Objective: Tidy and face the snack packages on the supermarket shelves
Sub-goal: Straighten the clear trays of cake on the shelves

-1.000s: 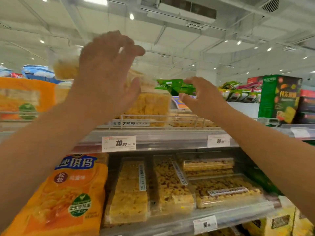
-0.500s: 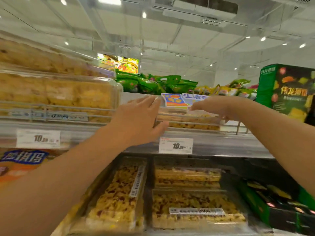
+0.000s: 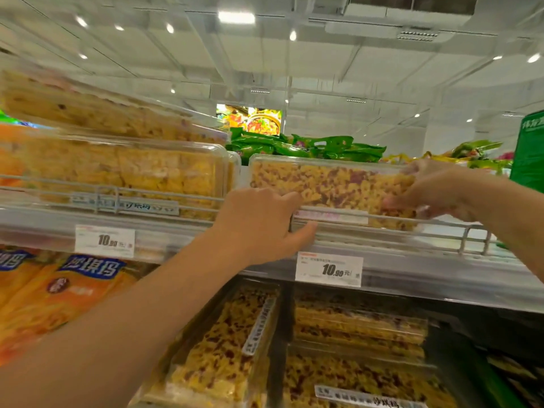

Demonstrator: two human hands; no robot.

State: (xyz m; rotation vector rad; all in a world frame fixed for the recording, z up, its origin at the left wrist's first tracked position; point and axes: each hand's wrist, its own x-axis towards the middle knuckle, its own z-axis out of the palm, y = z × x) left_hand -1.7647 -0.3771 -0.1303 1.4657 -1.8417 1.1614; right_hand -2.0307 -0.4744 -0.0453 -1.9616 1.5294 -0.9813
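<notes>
A clear snack box [image 3: 329, 189] of yellow-and-purple puffed squares stands on edge on the top shelf [image 3: 412, 269], its broad face turned toward the aisle, held between two hands. The left hand [image 3: 262, 225] grips the box's lower left corner, fingers curled on the front face and thumb under the bottom edge; the right hand [image 3: 435, 189] pinches the right end, fingers wrapped over the face. The box's lower edge sits just behind the wire rail [image 3: 471, 231] that runs along the shelf front.

Progress, judged from the layout: this box appears close to faced but is not yet released. To its left, a stack of yellow boxes [image 3: 123, 172] already fronts the rail, the upper one lying tilted. On the lower shelf, several boxes [image 3: 223, 348] lie flat at differing angles beside orange bags [image 3: 59, 290], so work there probably remains.

Edges and room: a narrow gap separates the held box from the stack on the left, leaving little sideways travel that way. To the right the top shelf looks open up to a green carton [image 3: 530, 154]. Green bags [image 3: 309, 145] lie behind the box, which may limit pushing it back. Two price tags [image 3: 328, 269] hang on the shelf lip below the rail.
</notes>
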